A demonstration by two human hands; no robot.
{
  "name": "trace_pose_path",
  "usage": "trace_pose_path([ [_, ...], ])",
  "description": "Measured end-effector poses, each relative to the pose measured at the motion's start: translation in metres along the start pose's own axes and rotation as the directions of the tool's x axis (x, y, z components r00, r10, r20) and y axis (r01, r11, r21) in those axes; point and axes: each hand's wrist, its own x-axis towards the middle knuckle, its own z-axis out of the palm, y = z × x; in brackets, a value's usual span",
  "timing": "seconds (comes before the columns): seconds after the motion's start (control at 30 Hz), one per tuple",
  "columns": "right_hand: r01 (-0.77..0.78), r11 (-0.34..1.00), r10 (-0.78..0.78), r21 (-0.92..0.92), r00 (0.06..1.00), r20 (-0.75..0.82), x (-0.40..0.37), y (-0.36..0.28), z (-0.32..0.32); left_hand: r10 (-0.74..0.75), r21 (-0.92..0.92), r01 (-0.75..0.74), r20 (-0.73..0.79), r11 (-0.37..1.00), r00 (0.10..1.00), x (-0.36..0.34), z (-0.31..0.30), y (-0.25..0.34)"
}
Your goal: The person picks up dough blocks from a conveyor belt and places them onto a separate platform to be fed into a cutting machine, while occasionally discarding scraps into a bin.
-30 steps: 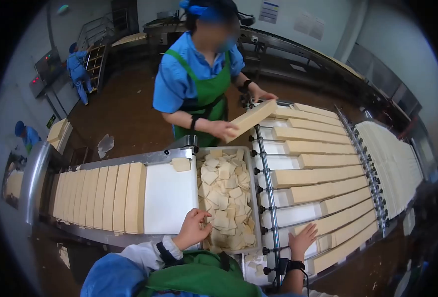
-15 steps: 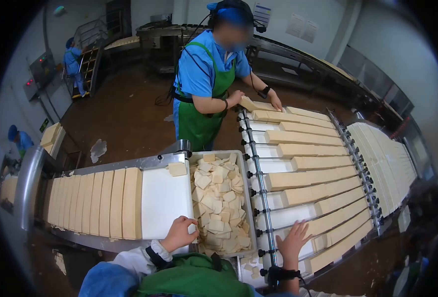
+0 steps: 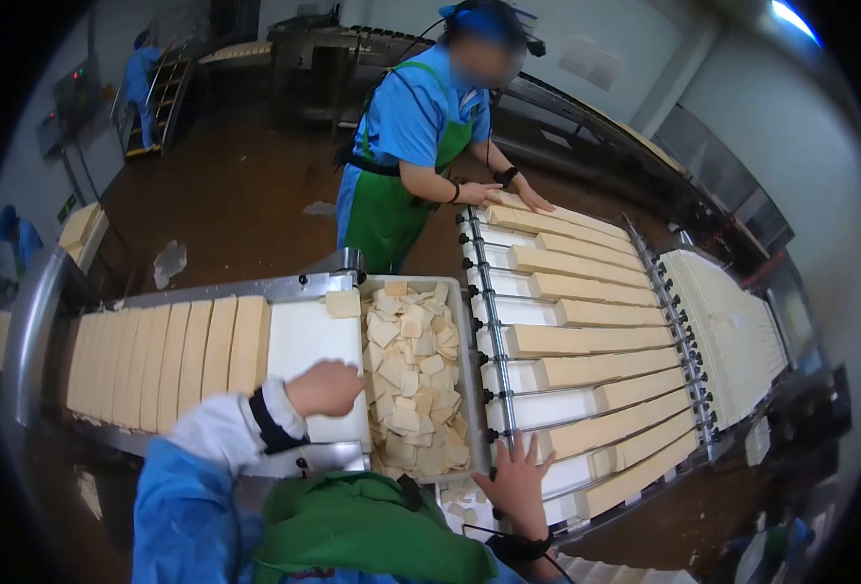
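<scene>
My left hand [image 3: 325,389] is a closed fist over the white belt [image 3: 304,336], left of the bin's edge. What its fingers hold, if anything, is hidden. On that belt, upright rows of pale slices [image 3: 221,355] stand packed side by side to the left. A single pale slice [image 3: 343,304] lies near the belt's far corner. My right hand [image 3: 518,484] is open with fingers spread, by the near end of the metal rail and the slotted conveyor. Long pale rows [image 3: 601,341] lie in its lanes, divided by thin rods. The right hand grips none of them.
Between the belts sits a bin [image 3: 466,389] heaped with loose pale pieces [image 3: 411,380]. A co-worker [image 3: 416,136] in a green apron touches the farthest row with both hands. A metal rail [image 3: 494,331] with black knobs crosses the lanes. Another conveyor [image 3: 727,321] continues at right.
My left hand has moved left and away from me, from the bin's edge over the belt. My right hand has drawn back left toward the rail. The co-worker's hands have flattened onto the far row.
</scene>
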Motion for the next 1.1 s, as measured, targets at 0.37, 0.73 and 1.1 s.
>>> trace_pose_path([
  [0.37, 0.260, 0.965, -0.259, 0.019, 0.965, -0.031, 0.017, -0.063, -0.007, 0.184, 0.498, -0.191, 0.064, 0.846, 0.981, -0.068, -0.201, 0.122],
  [0.73, 0.391, 0.914, -0.385, 0.109, 0.920, -0.070, 0.032, -0.095, -0.023, -0.229, 0.728, -0.149, 0.393, 0.670, 0.891, -0.086, -0.208, 0.182],
  [1.1, 0.462, 0.885, -0.460, 0.063, 0.887, -0.052, 0.043, -0.108, -0.025, -0.340, 0.719, 0.252, -0.023, 0.648, 0.940, -0.122, -0.190, 0.170],
])
